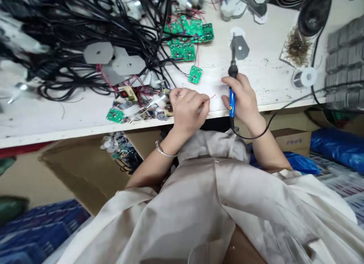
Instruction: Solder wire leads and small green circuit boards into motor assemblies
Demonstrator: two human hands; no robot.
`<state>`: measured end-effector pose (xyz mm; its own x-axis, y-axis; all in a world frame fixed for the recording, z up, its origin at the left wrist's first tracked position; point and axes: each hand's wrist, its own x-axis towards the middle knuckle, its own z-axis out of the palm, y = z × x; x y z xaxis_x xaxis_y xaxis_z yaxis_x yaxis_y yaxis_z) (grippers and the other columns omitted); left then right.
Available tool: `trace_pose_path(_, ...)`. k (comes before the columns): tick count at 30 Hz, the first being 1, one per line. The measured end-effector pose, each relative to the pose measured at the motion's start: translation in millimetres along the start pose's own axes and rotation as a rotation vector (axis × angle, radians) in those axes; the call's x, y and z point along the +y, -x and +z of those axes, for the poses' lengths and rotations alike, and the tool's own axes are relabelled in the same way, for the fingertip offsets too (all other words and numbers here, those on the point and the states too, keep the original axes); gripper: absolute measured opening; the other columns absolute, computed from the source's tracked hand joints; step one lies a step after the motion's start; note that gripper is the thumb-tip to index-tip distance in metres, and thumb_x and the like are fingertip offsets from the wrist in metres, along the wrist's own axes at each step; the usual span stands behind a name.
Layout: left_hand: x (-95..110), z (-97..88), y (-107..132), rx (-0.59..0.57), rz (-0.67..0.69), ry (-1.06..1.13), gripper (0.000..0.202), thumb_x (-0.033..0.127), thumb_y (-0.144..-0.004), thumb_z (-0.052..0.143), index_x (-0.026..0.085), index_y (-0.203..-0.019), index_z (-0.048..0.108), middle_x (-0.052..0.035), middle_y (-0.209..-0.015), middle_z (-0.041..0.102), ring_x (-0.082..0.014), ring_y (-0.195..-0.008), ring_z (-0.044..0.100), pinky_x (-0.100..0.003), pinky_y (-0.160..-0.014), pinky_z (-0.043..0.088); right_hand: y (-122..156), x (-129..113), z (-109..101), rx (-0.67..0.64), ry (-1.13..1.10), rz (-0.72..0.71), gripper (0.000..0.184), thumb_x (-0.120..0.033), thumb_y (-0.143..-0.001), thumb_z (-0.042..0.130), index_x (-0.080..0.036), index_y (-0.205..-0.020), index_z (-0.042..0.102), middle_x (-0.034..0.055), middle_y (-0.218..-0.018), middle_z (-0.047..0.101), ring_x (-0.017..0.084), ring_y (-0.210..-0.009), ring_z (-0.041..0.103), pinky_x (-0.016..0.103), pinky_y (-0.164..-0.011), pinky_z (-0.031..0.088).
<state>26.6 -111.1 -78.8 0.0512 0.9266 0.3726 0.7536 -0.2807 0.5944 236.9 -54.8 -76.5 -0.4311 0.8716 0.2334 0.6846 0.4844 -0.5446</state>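
Observation:
A soldering iron with a blue handle is in my right hand, its tip pointing away from me over a grey plate. Close to the table's front edge, my left hand is pinched closed around a thin red wire, whose end sticks out toward the iron. Just left of that hand lies a pile of small parts and wires. A single green circuit board lies beyond my left hand, and more green circuit boards are heaped farther back.
Black cables cover the left of the white table. A solder spool, a tangle of brass-coloured wire and stacked grey blocks are at the right. The iron's cord loops over my right wrist. Below stands a cardboard box.

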Motion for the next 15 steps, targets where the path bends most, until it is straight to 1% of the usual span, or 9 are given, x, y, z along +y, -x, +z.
trace_pose_path(2, 2.3, 0.0, -2.1, 0.003, -0.015, 0.0, 0.015, 0.027, -0.098, 0.055, 0.025, -0.087, 0.065, 0.0008, -0.075, 0.063, -0.0218, -0.086, 0.06, -0.046, -0.097, 0.036, 0.9, 3.4, -8.4, -0.002, -0.051, -0.054, 0.04, -0.049, -0.1, 0.048, -0.031, -0.134, 0.055, 0.008, -0.129, 0.062, 0.024, -0.122, 0.063, 0.046, -0.106, 0.057)
trace_pose_path(5, 7.1, 1.5, -3.2, -0.003, -0.013, -0.018, 0.014, 0.025, -0.096, 0.056, 0.025, -0.084, 0.063, 0.0016, -0.072, 0.061, -0.0208, -0.081, 0.058, -0.044, -0.092, 0.036, 8.4, 6.3, -14.1, 0.127, -0.058, -0.091, 0.039, -0.045, -0.098, 0.053, -0.031, -0.135, 0.054, 0.0092, -0.132, 0.062, 0.024, -0.126, 0.062, 0.046, -0.109, 0.055)
trace_pose_path(7, 8.5, 3.4, -4.3, -0.025, -0.016, -0.028, 0.014, 0.025, -0.095, 0.056, 0.024, -0.082, 0.061, 0.0022, -0.071, 0.06, -0.02, -0.079, 0.058, -0.043, -0.091, 0.036, 13.4, 7.2, -10.4, 0.178, -0.061, -0.081, 0.042, -0.044, -0.098, 0.054, -0.03, -0.138, 0.051, 0.0105, -0.135, 0.061, 0.024, -0.126, 0.062, 0.046, -0.109, 0.055)
trace_pose_path(8, 8.5, 4.3, -5.1, -0.04, -0.021, -0.031, 0.014, 0.025, -0.095, 0.056, 0.024, -0.081, 0.061, 0.0025, -0.07, 0.06, -0.0198, -0.079, 0.058, -0.043, -0.091, 0.036, 15.1, 7.0, -6.9, 0.166, -0.071, -0.065, 0.043, -0.044, -0.099, 0.053, -0.03, -0.139, 0.051, 0.0105, -0.136, 0.06, 0.024, -0.127, 0.061, 0.046, -0.109, 0.056)
trace_pose_path(12, 6.5, 5.8, -9.0, -0.075, -0.047, -0.016, 0.014, 0.025, -0.094, 0.059, 0.024, -0.08, 0.059, 0.0031, -0.069, 0.058, -0.0199, -0.08, 0.057, -0.043, -0.092, 0.036, 17.2, 1.0, 6.6, 0.011, -0.124, -0.039, 0.04, -0.048, -0.102, 0.043, -0.033, -0.138, 0.053, 0.0059, -0.138, 0.059, 0.023, -0.131, 0.06, 0.045, -0.11, 0.056)
trace_pose_path(13, 6.0, 5.5, -9.7, -0.08, -0.053, -0.006, 0.014, 0.025, -0.093, 0.06, 0.024, -0.08, 0.058, 0.0031, -0.07, 0.058, -0.0202, -0.08, 0.057, -0.043, -0.092, 0.036, 17.0, -1.3, 7.8, 0.0, -0.127, -0.039, 0.04, -0.049, -0.103, 0.04, -0.034, -0.138, 0.053, 0.0048, -0.137, 0.059, 0.023, -0.131, 0.06, 0.045, -0.111, 0.055)
trace_pose_path(15, 5.5, 4.1, -10.2, -0.083, -0.055, 0.014, 0.013, 0.024, -0.092, 0.061, 0.024, -0.08, 0.057, 0.003, -0.071, 0.059, -0.0202, -0.08, 0.057, -0.042, -0.092, 0.036, 17.3, -6.3, 7.2, 0.03, -0.112, -0.009, 0.041, -0.051, -0.104, 0.037, -0.035, -0.138, 0.053, 0.0046, -0.136, 0.059, 0.026, -0.131, 0.059, 0.049, -0.113, 0.053)
